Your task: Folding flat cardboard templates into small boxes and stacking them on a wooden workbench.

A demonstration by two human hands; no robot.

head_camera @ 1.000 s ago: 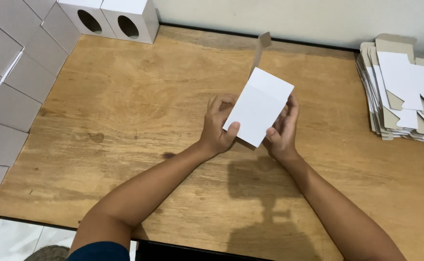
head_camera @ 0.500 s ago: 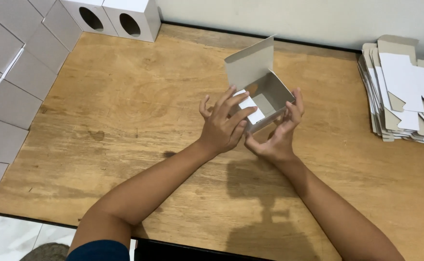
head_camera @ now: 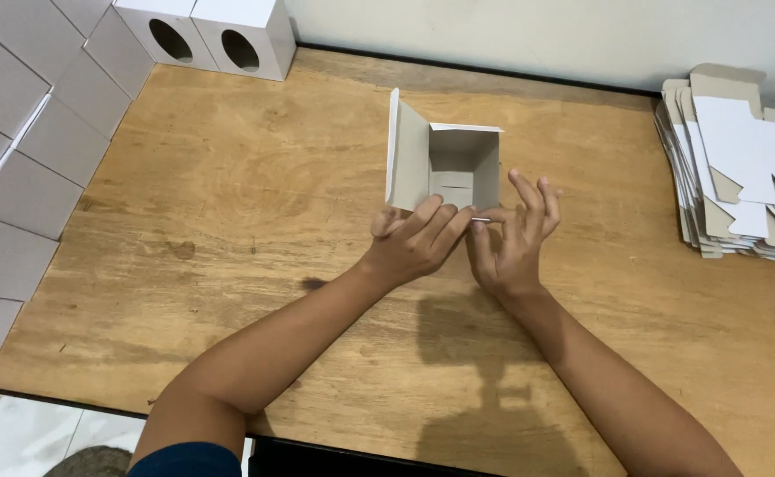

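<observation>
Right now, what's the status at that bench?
Left hand and right hand on near edge of open cardboard box, flap up at its left. Box sits on wooden table. Nothing blocking; flat stack far right.

The open box (head_camera: 445, 168) is grey inside with white edges. The table (head_camera: 228, 221) is warm orange-brown wood with darker grain and small dark stains. The flat blanks (head_camera: 741, 168) at the right are white and grey-brown. The far-left boxes (head_camera: 202, 35) are white with dark oval holes; the left stacks (head_camera: 16, 132) are pale grey.
</observation>
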